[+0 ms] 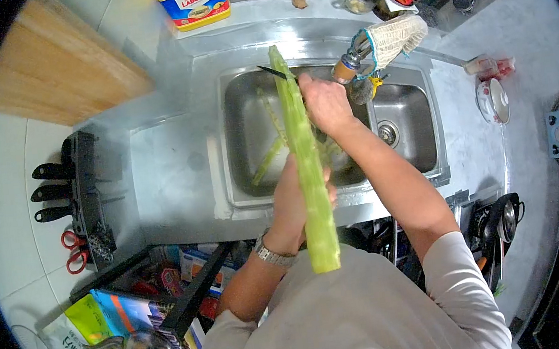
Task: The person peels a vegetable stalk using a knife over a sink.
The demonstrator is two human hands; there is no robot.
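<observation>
A long pale-green celtuce stem (303,151) is held over the sink, its thick end toward my body and its thin end toward the far wall. My left hand (287,191) is wrapped around its lower half, with fingertips showing on the right side. Closed around a knife's handle, my right hand (326,101) is beside the upper part of the stem. The knife's dark blade (271,72) points left and crosses at the stem's thin end; the handle is mostly hidden by my fingers. Strips of green peel (268,160) lie in the large sink basin (239,110).
The tap (345,69) has a cloth mesh bag (398,38) hanging by it. A smaller basin (405,103) adjoins on the right, with a bowl (492,101) beyond. At left stands a knife rack (87,194) with red scissors (75,252). A yellow-blue tub (197,6) stands behind.
</observation>
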